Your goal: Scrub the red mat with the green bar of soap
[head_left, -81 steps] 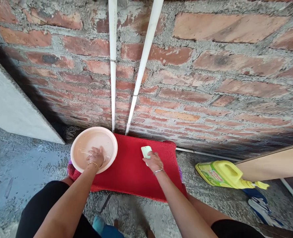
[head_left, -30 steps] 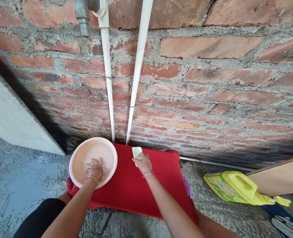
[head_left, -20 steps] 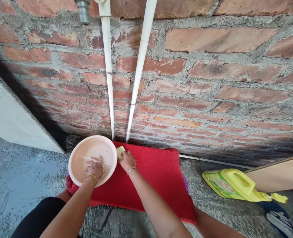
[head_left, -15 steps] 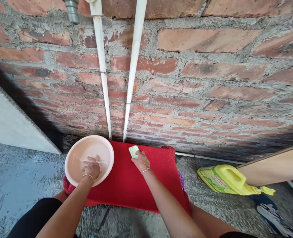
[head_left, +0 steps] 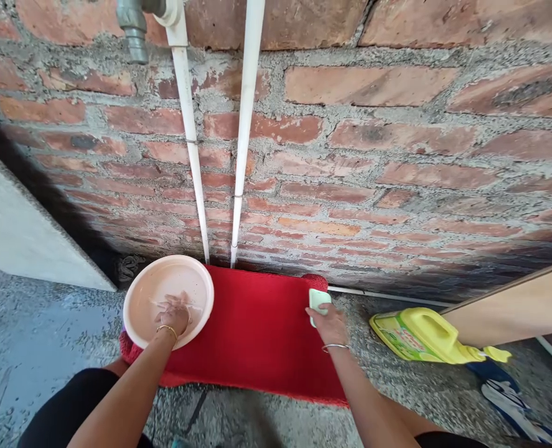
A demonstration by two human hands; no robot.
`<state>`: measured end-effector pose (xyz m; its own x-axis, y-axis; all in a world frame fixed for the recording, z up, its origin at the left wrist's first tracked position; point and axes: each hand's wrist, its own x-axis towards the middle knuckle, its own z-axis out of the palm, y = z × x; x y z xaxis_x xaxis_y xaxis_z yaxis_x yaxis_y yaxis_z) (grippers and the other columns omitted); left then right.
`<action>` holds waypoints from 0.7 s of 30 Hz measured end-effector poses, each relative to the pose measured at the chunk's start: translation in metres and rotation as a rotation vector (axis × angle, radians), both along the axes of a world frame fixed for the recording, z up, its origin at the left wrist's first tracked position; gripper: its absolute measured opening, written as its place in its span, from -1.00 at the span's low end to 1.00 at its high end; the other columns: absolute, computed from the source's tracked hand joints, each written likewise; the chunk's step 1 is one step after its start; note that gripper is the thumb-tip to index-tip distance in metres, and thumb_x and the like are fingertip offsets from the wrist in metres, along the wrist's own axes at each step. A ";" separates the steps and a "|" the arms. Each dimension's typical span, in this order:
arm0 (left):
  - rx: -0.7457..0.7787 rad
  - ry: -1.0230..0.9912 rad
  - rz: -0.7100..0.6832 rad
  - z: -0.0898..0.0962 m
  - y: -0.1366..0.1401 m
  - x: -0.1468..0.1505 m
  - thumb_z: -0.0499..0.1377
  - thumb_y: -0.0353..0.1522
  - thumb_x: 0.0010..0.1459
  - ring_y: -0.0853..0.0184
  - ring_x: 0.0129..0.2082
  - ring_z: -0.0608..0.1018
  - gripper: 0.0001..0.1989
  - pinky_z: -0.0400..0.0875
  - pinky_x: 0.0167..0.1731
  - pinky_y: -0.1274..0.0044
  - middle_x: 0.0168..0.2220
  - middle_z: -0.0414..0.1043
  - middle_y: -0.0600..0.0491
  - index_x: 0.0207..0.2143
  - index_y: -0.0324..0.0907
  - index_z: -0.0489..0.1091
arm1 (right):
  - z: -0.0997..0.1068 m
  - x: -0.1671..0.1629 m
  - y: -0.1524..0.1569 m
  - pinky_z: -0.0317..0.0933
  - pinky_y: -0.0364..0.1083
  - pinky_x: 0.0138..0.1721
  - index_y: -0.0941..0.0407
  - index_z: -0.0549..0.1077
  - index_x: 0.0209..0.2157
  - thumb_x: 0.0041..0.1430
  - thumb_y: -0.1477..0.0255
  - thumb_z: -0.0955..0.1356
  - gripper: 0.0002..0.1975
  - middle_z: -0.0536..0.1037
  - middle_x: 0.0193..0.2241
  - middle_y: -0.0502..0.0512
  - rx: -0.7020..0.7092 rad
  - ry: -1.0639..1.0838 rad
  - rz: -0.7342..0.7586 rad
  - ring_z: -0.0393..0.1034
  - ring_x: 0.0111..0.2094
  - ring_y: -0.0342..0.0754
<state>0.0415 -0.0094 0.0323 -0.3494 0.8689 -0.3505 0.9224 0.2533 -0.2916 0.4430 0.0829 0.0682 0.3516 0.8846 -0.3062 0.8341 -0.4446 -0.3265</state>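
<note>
The pink basin (head_left: 133, 289) stands at the left end of a red cloth-covered surface (head_left: 257, 330) and holds water. Inside it is my left hand (head_left: 173, 313), palm down with fingers spread and holding nothing I can see; a bracelet circles the wrist. At the right end of the red cloth, my right hand (head_left: 330, 323) grips a pale green, round-cornered bar that looks like soap (head_left: 320, 300) between thumb and fingers. Part of the bar is hidden by the fingers.
A brick wall (head_left: 373, 168) with two white pipes (head_left: 241, 149) and a metal tap (head_left: 134, 34) rises ahead. On the floor at right lie a yellow jug (head_left: 427, 336) and dark slippers (head_left: 513, 398). A pale slab (head_left: 28, 218) leans at left.
My right hand has moved right across the red cloth, carrying the pale green bar to its right edge. My left hand has stayed in the basin. The view has tipped slightly up.
</note>
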 end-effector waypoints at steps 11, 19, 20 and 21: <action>-0.048 0.042 0.055 -0.009 0.005 -0.001 0.06 -0.19 0.16 -0.39 0.09 0.33 -0.26 0.44 -0.40 -0.06 0.23 0.06 -0.55 0.34 -0.17 -0.10 | -0.013 -0.239 -0.023 0.20 -0.13 -0.19 0.00 0.42 -0.12 0.04 0.22 0.38 -0.66 0.37 -0.09 0.07 -0.063 0.151 0.435 0.37 -0.15 -0.05; -0.041 0.042 -0.001 -0.013 0.003 -0.006 0.05 -0.14 0.14 -0.41 0.05 0.37 -0.23 0.44 -0.44 -0.08 0.20 0.11 -0.57 0.33 -0.24 -0.06 | -0.012 -0.192 -0.010 0.19 -0.13 -0.18 -0.02 0.43 -0.11 0.02 0.30 0.39 -0.66 0.35 -0.08 0.06 -0.064 0.043 0.474 0.35 -0.11 -0.04; -0.057 0.057 -0.002 -0.012 0.003 -0.005 0.06 -0.14 0.14 -0.41 0.06 0.37 -0.23 0.45 -0.44 -0.07 0.21 0.10 -0.58 0.33 -0.23 -0.07 | -0.011 -0.171 -0.007 0.19 -0.13 -0.18 -0.02 0.43 -0.10 0.03 0.29 0.39 -0.66 0.35 -0.08 0.06 -0.062 0.023 0.431 0.36 -0.11 -0.04; -0.074 0.074 -0.001 -0.010 0.003 -0.004 0.06 -0.15 0.15 -0.41 0.06 0.36 -0.24 0.45 -0.44 -0.04 0.22 0.08 -0.58 0.33 -0.22 -0.08 | -0.010 -0.148 -0.005 0.20 -0.13 -0.18 -0.02 0.43 -0.10 0.04 0.28 0.38 -0.66 0.36 -0.09 0.06 -0.058 0.003 0.382 0.37 -0.11 -0.04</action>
